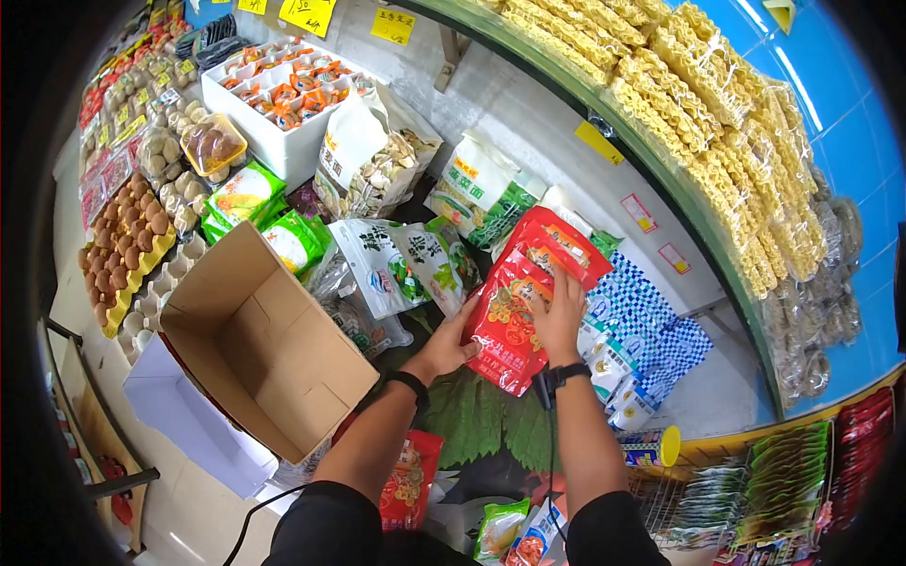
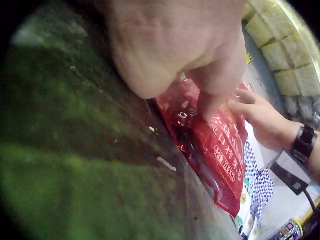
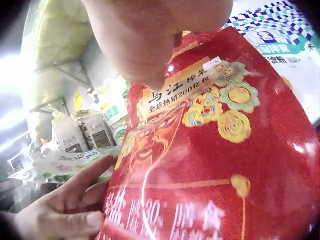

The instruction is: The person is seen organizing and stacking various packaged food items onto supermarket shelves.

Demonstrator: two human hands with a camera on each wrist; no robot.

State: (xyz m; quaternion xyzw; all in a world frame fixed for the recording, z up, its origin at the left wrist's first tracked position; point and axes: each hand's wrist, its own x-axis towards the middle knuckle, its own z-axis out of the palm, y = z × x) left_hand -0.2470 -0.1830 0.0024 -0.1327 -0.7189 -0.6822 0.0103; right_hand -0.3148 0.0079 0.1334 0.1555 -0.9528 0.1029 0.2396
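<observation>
A red bag of pickled mustard [image 1: 508, 335] with yellow and green printed figures is between my hands, in front of more red bags [image 1: 571, 236]. My left hand [image 1: 442, 349] grips its lower left edge; in the right wrist view the left thumb lies close to the bag's edge. Near the top, my right hand [image 1: 563, 321] holds the bag, its thumb lying over the front by the orange label in the right wrist view. Blue-and-white checked packets [image 1: 637, 302] are just right of the right hand. White-and-green pouches [image 1: 382, 264] stand beyond the left hand.
An open cardboard box [image 1: 274, 349] stands to the left. Behind are noodle bags [image 1: 486, 184] and a white foam box [image 1: 283, 104]. A shelf of dried noodles [image 1: 698, 104] overhangs the right side. Another red bag [image 1: 411, 481] lies by the left forearm, on a leaf-patterned surface [image 1: 462, 420].
</observation>
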